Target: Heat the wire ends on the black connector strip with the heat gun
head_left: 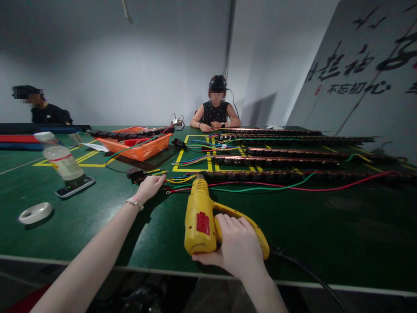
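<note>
A yellow heat gun (pixel 199 221) is in my right hand (pixel 241 241), whose fingers wrap round its handle. The gun's nozzle points away from me at the coloured wires (pixel 187 178) that come out of the nearest black cable chain (pixel 254 176). My left hand (pixel 150 188) reaches to the left end of these wires, with its fingers closed together there. Whatever sits between those fingertips is too small to name. Just beyond the left hand lies a black connector (pixel 135 174). A red wire and a green wire (pixel 260 189) run along the near side of the chain.
An orange basket (pixel 148 150) stands at the back left. Nearer me are a bottle (pixel 60 158), a phone (pixel 74 187) and a white oval object (pixel 35 213). More cable chains (pixel 293 161) lie to the right. The gun's black cord (pixel 302 267) crosses the table's front edge. Two people sit beyond.
</note>
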The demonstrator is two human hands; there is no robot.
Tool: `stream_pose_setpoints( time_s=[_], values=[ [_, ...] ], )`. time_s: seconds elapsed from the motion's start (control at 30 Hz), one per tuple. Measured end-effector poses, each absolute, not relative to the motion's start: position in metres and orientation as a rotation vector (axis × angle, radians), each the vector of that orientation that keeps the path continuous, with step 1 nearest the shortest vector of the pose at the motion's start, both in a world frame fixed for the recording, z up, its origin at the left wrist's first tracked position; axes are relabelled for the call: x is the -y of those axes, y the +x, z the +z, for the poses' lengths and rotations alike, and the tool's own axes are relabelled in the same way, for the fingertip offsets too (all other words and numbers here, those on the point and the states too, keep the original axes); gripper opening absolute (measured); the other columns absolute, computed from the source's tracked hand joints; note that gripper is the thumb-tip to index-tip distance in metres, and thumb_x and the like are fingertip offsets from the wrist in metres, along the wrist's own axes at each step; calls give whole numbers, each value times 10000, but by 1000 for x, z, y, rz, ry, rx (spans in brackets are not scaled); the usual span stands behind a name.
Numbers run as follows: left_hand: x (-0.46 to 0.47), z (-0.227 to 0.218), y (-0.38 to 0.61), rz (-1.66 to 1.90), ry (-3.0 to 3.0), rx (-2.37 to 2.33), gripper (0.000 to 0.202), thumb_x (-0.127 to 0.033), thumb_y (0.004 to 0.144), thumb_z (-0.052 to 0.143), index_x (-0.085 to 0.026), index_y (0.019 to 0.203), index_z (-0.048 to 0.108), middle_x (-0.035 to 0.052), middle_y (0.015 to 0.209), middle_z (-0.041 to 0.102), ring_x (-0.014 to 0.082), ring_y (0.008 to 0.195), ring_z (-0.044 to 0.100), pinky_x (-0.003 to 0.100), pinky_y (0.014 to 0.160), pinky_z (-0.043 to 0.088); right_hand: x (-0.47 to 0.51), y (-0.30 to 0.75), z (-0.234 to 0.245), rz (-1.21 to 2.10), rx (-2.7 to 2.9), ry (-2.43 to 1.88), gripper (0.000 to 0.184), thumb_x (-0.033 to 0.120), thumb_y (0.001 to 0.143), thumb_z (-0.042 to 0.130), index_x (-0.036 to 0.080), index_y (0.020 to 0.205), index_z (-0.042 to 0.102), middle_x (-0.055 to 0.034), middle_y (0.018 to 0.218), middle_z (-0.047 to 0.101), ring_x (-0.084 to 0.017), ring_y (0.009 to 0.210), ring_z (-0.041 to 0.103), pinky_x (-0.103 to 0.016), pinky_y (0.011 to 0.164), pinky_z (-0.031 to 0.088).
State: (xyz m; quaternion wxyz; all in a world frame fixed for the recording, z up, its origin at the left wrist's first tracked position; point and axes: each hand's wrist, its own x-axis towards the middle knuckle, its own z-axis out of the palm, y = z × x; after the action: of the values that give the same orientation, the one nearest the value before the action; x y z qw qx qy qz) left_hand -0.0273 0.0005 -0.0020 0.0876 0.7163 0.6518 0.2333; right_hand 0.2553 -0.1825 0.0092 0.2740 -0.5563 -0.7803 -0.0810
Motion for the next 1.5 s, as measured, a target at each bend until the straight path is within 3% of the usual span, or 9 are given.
stream_pose_setpoints(
  time_s=[0.37, 0.67, 0.93, 1.1, 1.3, 1.5],
  values=[
    [-2, 0, -24, 661, 2122, -1941, 541, -553, 867, 274, -186, 502, 429, 31, 549, 505, 153, 545, 441, 260, 532, 228, 184, 256, -1, -311, 2034, -1493, 860, 953, 591, 227, 184, 833, 527, -57, 766, 591, -224, 725, 564, -367, 727, 322],
    [-3, 0, -23, 636, 2104, -1971, 542, -558, 865, 264, -186, 521, 456, 39, 569, 523, 164, 559, 476, 259, 535, 247, 197, 222, 0, -370, 2045, -1510, 826, 939, 558, 368, 175, 828, 524, -44, 746, 561, -215, 690, 523, -374, 713, 311],
    [-3, 1, -22, 618, 2110, -1983, 575, -552, 870, 254, -173, 582, 577, 65, 630, 600, 174, 595, 511, 260, 532, 239, 201, 178, 2, -292, 2081, -1432, 867, 929, 357, 541, 182, 798, 538, -14, 730, 546, -205, 652, 507, -374, 666, 364],
    [-11, -7, -28, 633, 2138, -1917, 619, -588, 863, 224, -170, 625, 612, 83, 670, 627, 193, 632, 540, 261, 548, 273, 198, 154, 2, -315, 2068, -1385, 873, 965, 407, 444, 177, 770, 541, -14, 710, 533, -200, 614, 492, -380, 624, 386],
    [-24, -18, -39, 702, 2129, -1855, 634, -650, 833, 207, -177, 580, 544, 64, 613, 574, 178, 602, 482, 263, 563, 303, 199, 142, 1, -328, 2026, -1353, 908, 930, 257, 556, 174, 762, 547, -3, 691, 531, -194, 615, 500, -372, 629, 410],
    [-19, -16, -38, 725, 2141, -1827, 624, -650, 832, 223, -173, 562, 522, 59, 612, 577, 168, 590, 469, 260, 551, 297, 197, 156, 0, -235, 2094, -1357, 871, 934, 336, 538, 186, 781, 536, 0, 724, 545, -194, 645, 509, -375, 659, 406]
  ],
)
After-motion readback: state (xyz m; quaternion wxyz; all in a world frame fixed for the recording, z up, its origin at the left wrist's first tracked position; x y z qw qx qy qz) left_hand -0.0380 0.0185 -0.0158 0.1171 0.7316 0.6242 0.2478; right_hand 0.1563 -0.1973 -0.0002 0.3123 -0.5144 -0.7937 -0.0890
